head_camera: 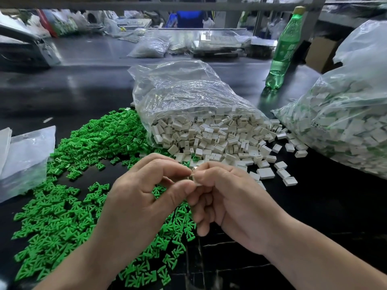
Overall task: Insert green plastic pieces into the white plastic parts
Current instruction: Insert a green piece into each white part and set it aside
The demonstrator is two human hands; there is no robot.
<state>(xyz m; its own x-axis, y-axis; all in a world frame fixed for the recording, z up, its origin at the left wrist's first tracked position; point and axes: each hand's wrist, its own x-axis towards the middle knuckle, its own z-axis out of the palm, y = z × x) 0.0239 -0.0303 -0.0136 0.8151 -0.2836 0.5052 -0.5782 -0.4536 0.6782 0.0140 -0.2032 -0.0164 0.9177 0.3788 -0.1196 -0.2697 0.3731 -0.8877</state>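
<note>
Grip: our left hand (144, 197) and right hand (232, 206) both pinched one white part (195, 175), thumbs and forefingers closed on it | held above green pieces (62, 206) | loose parts (211, 141) spilled from bag (188, 91) behind.

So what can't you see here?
All in the head view:
1. Whether the white part is filled yet: the left hand and right hand pinching it cover most of it.
2. The green bottle label: blurred.
3. The big bag on the right: cut off by the picture's edge.
</note>
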